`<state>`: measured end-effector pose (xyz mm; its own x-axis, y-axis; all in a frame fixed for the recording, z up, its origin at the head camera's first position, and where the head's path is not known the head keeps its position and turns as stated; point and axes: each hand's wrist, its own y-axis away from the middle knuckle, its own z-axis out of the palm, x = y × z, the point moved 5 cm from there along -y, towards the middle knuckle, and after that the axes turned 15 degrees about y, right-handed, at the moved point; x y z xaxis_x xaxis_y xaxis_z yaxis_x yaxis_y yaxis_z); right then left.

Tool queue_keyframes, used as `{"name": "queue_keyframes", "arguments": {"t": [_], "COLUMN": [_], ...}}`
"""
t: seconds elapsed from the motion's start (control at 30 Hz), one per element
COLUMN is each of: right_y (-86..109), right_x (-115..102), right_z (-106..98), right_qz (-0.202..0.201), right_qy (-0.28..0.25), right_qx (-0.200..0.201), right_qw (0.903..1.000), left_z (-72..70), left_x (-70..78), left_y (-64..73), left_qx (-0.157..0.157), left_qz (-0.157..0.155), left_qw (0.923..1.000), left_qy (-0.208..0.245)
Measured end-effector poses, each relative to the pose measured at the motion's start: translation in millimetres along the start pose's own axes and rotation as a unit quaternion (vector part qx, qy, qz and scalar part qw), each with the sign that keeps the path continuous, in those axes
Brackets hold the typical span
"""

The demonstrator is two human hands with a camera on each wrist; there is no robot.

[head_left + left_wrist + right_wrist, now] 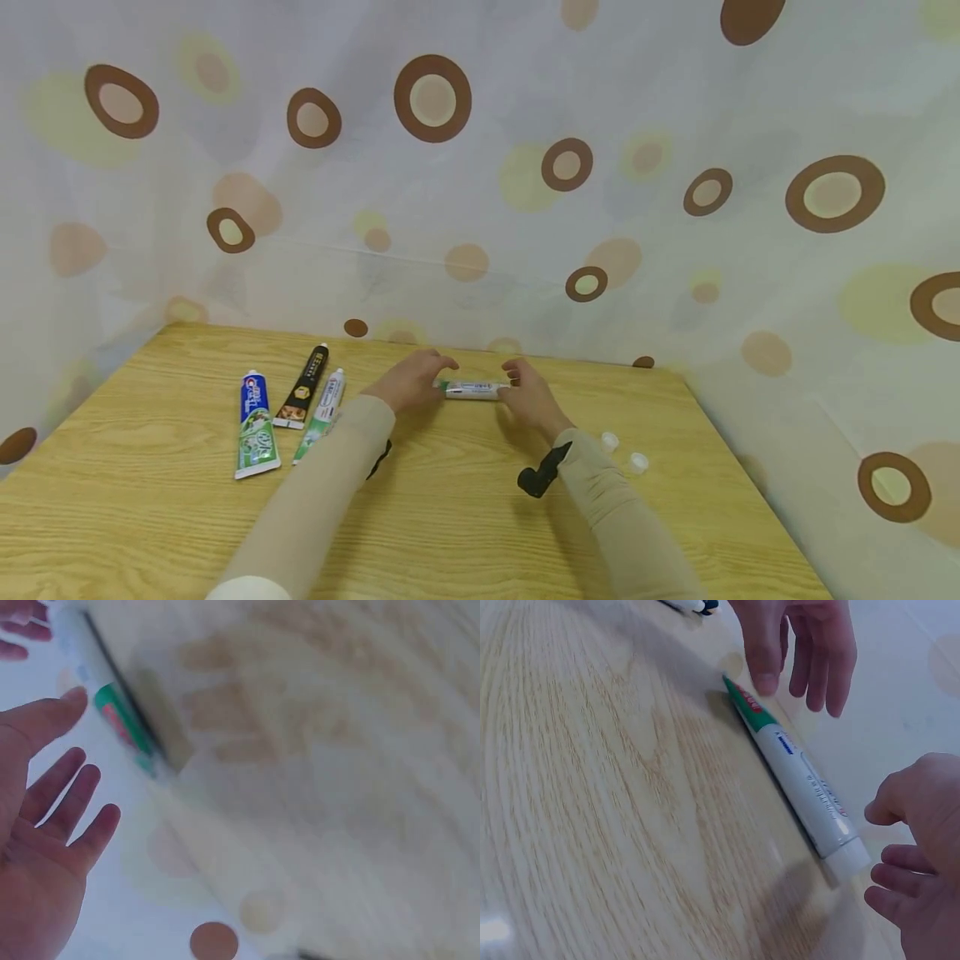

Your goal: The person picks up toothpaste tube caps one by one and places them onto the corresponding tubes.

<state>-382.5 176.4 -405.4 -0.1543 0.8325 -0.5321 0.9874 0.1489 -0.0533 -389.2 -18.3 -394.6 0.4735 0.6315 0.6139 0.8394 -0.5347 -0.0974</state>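
A white and green toothpaste tube (472,391) lies lengthwise across the far middle of the table, its white cap (847,860) on the right. By its green flat end is my left hand (412,381), fingers spread and relaxed. My right hand (534,402) hovers at the capped end, fingers loosely bent. In the right wrist view a gap shows between the right fingertips (881,814) and the tube. The left wrist view is blurred, with the left thumb (56,712) beside the tube's green part and nothing in the palm.
To the left lie a blue and green toothpaste tube (257,425), a black tube (303,387) and another white and green tube (328,400) partly behind the left sleeve. Two small white caps (639,462) sit right of the right forearm. A patterned curtain (480,167) hangs behind the table.
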Motion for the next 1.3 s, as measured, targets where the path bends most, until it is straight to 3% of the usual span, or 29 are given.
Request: {"name": "queue_keyframes", "arguments": {"t": [0.33, 0.57, 0.73, 1.03, 1.3], "right_y": [14.8, 32.4, 45.9, 69.5, 93.0], "right_x": [-3.2, -11.0, -7.7, 6.6, 16.6], "right_z": [-20.2, -38.3, -45.8, -59.1, -73.6], "right_qz": [-0.041, -0.062, -0.058, -0.053, -0.042], "right_qy": [-0.019, -0.054, -0.066, -0.057, -0.062], "right_qx": [0.033, 0.060, 0.061, 0.079, 0.108], "right_qw": [0.9984, 0.9948, 0.9942, 0.9938, 0.9913], "left_z": [-31.6, -46.7, -58.4, -73.9, -77.2], "left_x": [15.8, 25.6, 29.7, 23.9, 13.4], "left_y": [26.6, 47.1, 62.9, 90.8, 115.4], "left_qx": [0.042, 0.080, 0.098, 0.140, 0.177], "left_qz": [0.035, 0.076, 0.072, 0.070, 0.068], "left_qw": [0.9983, 0.9939, 0.9926, 0.9874, 0.9815], "left_qy": [0.020, -0.008, -0.001, 0.020, 0.027]}}
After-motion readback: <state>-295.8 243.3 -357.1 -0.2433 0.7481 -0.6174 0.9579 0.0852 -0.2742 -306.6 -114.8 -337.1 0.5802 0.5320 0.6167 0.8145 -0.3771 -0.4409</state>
